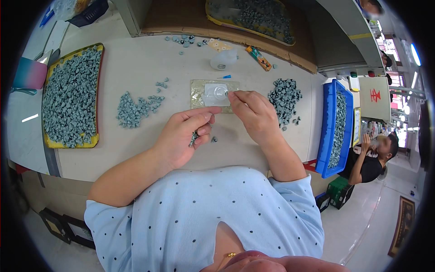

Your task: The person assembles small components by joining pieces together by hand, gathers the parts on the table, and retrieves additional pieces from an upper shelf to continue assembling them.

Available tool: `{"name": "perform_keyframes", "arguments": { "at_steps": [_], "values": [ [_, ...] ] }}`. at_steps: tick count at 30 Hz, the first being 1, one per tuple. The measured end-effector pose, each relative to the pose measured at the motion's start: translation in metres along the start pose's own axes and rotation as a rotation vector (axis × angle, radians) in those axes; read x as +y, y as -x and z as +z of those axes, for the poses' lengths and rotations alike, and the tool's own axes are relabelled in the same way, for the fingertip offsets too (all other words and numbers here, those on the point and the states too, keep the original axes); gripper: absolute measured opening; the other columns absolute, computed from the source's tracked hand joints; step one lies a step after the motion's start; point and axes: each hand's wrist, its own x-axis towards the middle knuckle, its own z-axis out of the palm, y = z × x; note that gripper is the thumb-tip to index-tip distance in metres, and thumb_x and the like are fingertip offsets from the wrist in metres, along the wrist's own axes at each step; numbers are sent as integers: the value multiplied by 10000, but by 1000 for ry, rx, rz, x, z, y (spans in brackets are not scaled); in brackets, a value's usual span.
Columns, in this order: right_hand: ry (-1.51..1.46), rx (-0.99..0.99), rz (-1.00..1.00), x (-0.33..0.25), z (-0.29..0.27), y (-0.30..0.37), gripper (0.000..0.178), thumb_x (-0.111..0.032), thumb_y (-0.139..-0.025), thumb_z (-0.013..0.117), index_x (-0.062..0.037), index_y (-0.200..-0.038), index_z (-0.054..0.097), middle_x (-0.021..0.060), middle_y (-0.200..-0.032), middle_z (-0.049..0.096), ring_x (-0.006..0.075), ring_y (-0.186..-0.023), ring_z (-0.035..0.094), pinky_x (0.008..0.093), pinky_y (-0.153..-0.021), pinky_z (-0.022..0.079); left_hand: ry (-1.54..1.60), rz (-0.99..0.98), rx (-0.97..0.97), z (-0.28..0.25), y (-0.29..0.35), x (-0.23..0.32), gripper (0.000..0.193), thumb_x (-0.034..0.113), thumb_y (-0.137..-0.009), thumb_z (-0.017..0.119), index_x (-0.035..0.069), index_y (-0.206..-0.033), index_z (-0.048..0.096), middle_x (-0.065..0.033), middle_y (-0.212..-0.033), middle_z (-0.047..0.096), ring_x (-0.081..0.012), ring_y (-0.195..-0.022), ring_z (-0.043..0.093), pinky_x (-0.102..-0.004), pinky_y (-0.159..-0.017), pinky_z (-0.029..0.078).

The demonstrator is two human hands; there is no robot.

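Observation:
My left hand (183,133) has its fingers curled around several small grey-green pieces (193,137), partly hidden in the palm. Its index finger stretches toward the front edge of a greenish square pad (195,96). My right hand (257,112) pinches thumb and index finger together at a small piece too hidden to name, beside a clear round dish (220,93). That dish sits on a white sheet (209,98) on the pad. Grey-green pieces lie in a loose pile (129,111) to the left and a darker pile (284,99) to the right.
A yellow tray (94,140) heaped with pieces stands at the left, a blue bin (323,149) of pieces at the right. Behind the pad are a blue-tipped needle (225,76), a translucent cup (223,60) and an orange-green tube (259,59). A co-worker (369,158) sits at the right.

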Motion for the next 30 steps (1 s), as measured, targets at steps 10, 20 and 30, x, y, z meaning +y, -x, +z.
{"name": "perform_keyframes", "arguments": {
  "at_steps": [10,20,30],
  "values": [
    [-356,109,425,-12,2,-3,156,53,-745,700,31,-892,654,78,-825,641,154,-651,600,242,-611,504,-3,107,48,1,0,2,226,140,-917,591,-4,-1088,560,-49,-889,540,-49,-596,368,-202,-511,309],
    [-1313,-3,1104,-5,-4,-2,86,-65,-867,623,19,-881,609,75,-741,623,109,-604,534,226,-546,427,-27,97,71,-1,-4,1,183,212,-958,534,31,-975,526,-17,-820,505,-48,-558,342,-204,-477,270],
    [-543,71,366,-21,-1,-5,146,46,-705,733,16,-800,627,111,-773,627,146,-621,580,227,-504,441,-46,-17,68,10,0,8,284,302,-972,479,102,-777,425,33,-667,336,-59,-518,298,-219,-425,203]
  ]
}}
